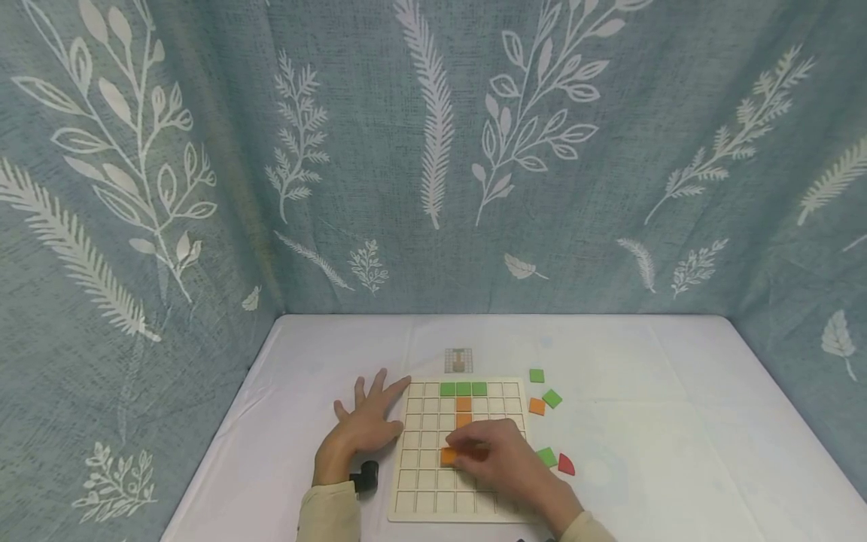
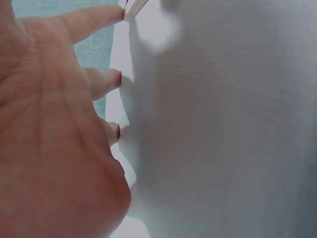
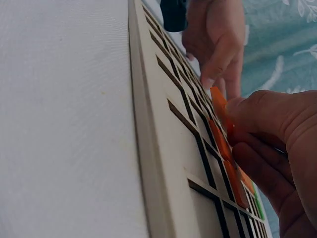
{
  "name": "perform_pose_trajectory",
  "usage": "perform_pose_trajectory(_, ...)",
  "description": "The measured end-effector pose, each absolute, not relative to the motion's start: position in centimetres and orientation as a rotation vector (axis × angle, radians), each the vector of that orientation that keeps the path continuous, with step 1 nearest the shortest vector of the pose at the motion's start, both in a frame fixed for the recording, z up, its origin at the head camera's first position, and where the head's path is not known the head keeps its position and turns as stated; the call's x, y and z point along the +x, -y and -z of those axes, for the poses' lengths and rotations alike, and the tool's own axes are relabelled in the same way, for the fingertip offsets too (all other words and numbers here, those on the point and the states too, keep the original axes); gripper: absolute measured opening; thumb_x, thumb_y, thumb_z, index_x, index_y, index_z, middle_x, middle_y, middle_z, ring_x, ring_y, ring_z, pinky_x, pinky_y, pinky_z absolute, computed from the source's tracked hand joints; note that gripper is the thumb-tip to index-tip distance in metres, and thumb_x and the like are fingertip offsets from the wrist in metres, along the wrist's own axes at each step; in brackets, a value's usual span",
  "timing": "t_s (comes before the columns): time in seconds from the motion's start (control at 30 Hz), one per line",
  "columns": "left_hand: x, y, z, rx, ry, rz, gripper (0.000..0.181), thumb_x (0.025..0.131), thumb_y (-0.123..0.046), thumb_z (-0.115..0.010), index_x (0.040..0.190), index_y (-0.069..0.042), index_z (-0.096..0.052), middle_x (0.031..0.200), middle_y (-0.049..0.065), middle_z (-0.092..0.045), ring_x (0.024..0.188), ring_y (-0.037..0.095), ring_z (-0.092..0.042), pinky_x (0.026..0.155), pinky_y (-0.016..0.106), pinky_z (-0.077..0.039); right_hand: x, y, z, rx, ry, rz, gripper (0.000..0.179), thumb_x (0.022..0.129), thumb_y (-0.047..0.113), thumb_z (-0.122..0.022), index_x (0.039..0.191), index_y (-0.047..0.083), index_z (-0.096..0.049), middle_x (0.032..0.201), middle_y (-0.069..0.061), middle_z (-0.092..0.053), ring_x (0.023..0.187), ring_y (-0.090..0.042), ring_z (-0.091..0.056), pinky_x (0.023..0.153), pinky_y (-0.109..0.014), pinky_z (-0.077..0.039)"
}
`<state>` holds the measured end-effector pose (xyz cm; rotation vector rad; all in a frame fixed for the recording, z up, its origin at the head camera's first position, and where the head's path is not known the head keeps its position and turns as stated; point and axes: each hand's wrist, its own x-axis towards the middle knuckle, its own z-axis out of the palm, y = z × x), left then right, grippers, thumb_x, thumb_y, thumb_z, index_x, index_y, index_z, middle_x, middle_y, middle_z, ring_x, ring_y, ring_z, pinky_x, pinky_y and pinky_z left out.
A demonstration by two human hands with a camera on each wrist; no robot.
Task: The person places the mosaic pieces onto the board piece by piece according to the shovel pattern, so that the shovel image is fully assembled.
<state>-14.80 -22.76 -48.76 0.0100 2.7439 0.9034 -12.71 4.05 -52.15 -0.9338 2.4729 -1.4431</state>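
From the head view, the right hand (image 1: 500, 456) has thumb and fingers pinched together on an orange tile (image 1: 448, 457), low over the gridded board (image 1: 415, 500). Beyond the grip, two orange squares (image 1: 463, 412) line up under a row of green squares (image 1: 463, 389), and past the board's far edge there's a small patterned card (image 1: 458, 361). Left of the grip, the left hand (image 1: 367, 427) has its fingers spread, nothing held, touching the board's side. Loose green and orange tiles (image 1: 537, 406) plus a red quarter-round (image 1: 566, 464) sit off to the right. It's all on a white-covered table (image 1: 650, 421), lightly creased, with blue-green curtains (image 1: 379, 150) in white leaf prints behind and on both sides. Left wrist cam: mostly palm and pale cloth, a fingertip against the board's corner. Right wrist cam: the pinched tile is tilted up, with more orange pieces in the grid just below the grip.
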Motion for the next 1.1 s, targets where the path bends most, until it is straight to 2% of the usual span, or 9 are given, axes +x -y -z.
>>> perform_pose_trajectory(0.33,-14.78,22.75,48.84,0.012,-2.756,-0.893,0.086,0.083,-0.011,-0.067,0.166,-0.02,-0.049,0.182,0.026,-0.016,0.166,0.06,0.004,0.119,0.091,0.011,-12.58,-3.58,51.81,-1.011,-2.574,1.274,0.023,0.098,0.013,-0.082,0.12,0.018,-0.084,0.113,0.012,-0.082,0.093,0.004,-0.067,0.088,-0.021,-0.062)
perform_pose_trajectory(0.57,-14.73,22.71,48.76,0.018,-2.756,-0.899,0.086,0.082,-0.011,-0.066,0.166,-0.02,-0.049,0.182,0.026,-0.016,0.166,0.061,0.003,0.118,0.092,0.011,-12.42,-3.21,51.23,-1.043,-2.635,1.138,0.024,0.098,0.013,-0.081,0.122,0.016,-0.084,0.111,0.012,-0.081,0.094,0.005,-0.065,0.089,-0.021,-0.061)
perform_pose_trajectory(1.1,-14.83,22.73,48.94,0.01,-2.753,-0.901,0.086,0.082,-0.011,-0.067,0.166,-0.019,-0.049,0.182,0.026,-0.016,0.166,0.06,0.004,0.119,0.091,0.012,-12.37,-3.4,51.59,-1.039,-2.603,1.241,0.027,0.097,0.011,-0.082,0.123,0.016,-0.084,0.111,0.012,-0.081,0.09,0.005,-0.064,0.084,-0.019,-0.06)
